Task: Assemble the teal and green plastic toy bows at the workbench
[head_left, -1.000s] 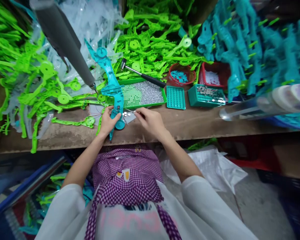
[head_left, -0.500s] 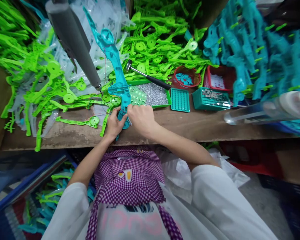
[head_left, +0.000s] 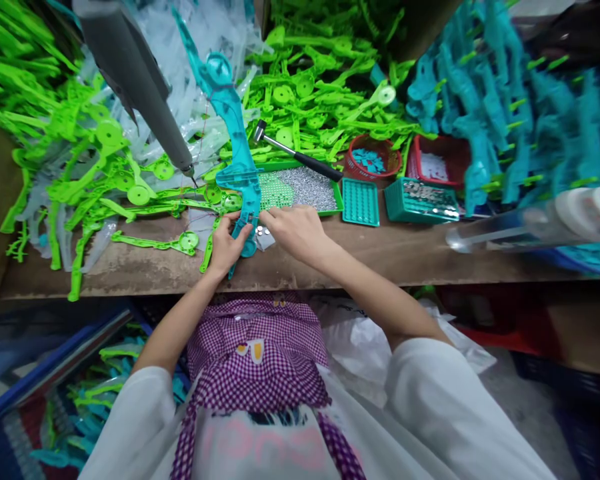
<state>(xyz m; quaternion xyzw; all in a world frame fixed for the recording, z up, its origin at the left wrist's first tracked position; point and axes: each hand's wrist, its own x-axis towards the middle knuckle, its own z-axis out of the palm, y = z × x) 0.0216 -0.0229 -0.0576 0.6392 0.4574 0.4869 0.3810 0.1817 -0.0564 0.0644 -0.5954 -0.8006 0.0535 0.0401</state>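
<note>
A long turquoise bow-shaped plastic piece (head_left: 239, 140) stretches away from the table's front edge, with a round hub near its far end. My left hand (head_left: 226, 245) is closed around its near end, thumb on top. My right hand (head_left: 299, 231) is just right of that end, fingers bent together at the piece's edge; whatever they pinch is too small to make out. Beneath these fingers are small shiny discs (head_left: 263, 235) on the table. A hammer (head_left: 300, 156) with a black handle lies across a green tray (head_left: 339, 205) holding small metal parts.
A grey electric screwdriver (head_left: 143, 87) hangs point down at left. Bright green plastic arms (head_left: 111, 133) heap around it. To the right stand a red round basket (head_left: 393, 163), a turquoise grid tray (head_left: 360, 202), a turquoise box (head_left: 415, 208) and a clear bottle (head_left: 517, 227).
My right hand has drawn slightly right, away from the turquoise piece, exposing the small shiny discs. My left hand still grips the near end.
</note>
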